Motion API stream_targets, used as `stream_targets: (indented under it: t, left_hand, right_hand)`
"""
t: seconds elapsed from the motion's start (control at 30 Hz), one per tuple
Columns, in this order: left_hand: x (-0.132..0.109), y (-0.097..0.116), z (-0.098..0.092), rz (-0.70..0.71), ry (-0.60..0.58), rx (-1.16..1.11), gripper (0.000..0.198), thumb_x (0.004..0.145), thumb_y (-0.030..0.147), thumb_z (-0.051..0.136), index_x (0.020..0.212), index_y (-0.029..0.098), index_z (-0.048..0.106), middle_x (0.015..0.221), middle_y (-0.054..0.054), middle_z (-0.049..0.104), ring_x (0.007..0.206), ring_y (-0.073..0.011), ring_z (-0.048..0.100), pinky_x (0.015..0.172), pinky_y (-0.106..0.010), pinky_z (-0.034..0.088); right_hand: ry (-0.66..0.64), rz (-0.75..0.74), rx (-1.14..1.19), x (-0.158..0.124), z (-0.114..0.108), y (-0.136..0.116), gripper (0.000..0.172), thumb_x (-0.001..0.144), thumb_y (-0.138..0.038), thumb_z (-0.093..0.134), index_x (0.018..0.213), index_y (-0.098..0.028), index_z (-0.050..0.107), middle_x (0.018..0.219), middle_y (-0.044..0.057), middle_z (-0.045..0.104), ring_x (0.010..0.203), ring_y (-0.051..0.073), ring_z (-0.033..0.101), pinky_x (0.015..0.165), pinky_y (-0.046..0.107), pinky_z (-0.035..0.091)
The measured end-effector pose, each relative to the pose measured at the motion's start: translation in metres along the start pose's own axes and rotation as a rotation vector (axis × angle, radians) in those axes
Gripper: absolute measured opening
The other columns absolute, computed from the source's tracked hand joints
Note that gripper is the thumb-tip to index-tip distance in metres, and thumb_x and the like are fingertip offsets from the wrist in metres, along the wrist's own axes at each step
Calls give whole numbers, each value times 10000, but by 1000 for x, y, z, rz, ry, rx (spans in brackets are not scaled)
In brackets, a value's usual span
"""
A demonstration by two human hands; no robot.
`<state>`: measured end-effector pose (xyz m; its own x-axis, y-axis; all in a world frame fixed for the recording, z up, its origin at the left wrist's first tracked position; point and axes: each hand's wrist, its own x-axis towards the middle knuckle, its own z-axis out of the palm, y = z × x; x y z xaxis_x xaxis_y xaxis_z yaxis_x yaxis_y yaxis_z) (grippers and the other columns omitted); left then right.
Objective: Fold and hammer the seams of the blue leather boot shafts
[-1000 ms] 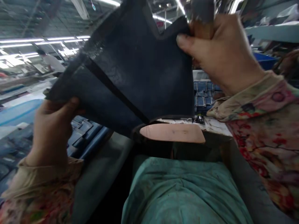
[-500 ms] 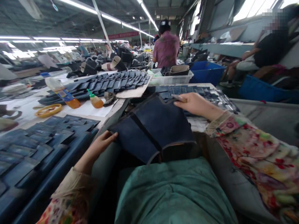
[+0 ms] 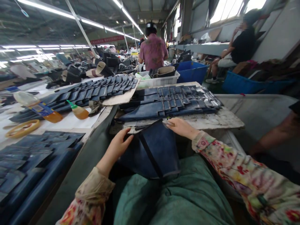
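Observation:
A dark blue boot-upper piece (image 3: 154, 150) with a black centre strip rests over my lap, against the front edge of the worktable (image 3: 211, 120). My left hand (image 3: 118, 145) grips its left top corner, thumb on top. My right hand (image 3: 179, 126) pinches its right top corner at the table edge. A green apron (image 3: 178, 200) covers my lap under the piece.
Rows of dark blue cut pieces (image 3: 171, 101) lie on the worktable ahead, more at lower left (image 3: 21, 162). Glue bottles (image 3: 78, 111) and a yellow tape ring (image 3: 22, 128) sit at left. A person in a pink shirt (image 3: 153, 50) stands behind; another person's arm (image 3: 276, 134) is at right.
The blue piece came down from in front of my face to my lap, with both hands still on its corners. My view has lifted to show the table and hall.

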<state>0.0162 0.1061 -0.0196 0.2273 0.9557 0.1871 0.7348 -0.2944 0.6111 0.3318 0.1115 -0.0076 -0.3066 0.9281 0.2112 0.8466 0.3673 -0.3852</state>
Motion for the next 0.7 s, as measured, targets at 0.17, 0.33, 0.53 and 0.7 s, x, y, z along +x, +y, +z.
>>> stream_targets:
  t: [0.17,0.33,0.53,0.7]
  left_hand:
    - [5,50,55,258,-44,208,415,856,282,476,1252,157,491,1255,-105,559,1170,-228,503,998,-398,391]
    - [-8,66,90,391,-77,353,427,891,247,451,1318,247,433,1271,-63,555,1162,-192,509,1030,-411,342]
    - [-14,64,93,487,-44,487,433,922,227,378,1351,274,402,1334,-67,509,1189,-197,487,1039,-400,319]
    - [-18,63,88,539,-64,535,459,896,155,386,1339,272,412,1381,-49,458,1237,-205,431,1063,-422,289]
  right_hand:
    - [35,-18,-7,-43,38,-5,176,873,-174,480,856,-133,650,936,112,645,963,222,576,868,332,440]
    - [159,1,190,-91,59,-2,306,888,-227,477,1168,-163,581,1235,101,559,1175,202,492,1022,357,399]
    - [182,34,258,-96,64,-5,344,887,-237,454,1211,-201,564,1254,83,551,1146,201,524,1011,373,427]
    - [187,14,245,-97,64,-1,341,888,-247,454,1209,-218,565,1256,77,552,1151,202,523,1010,379,426]
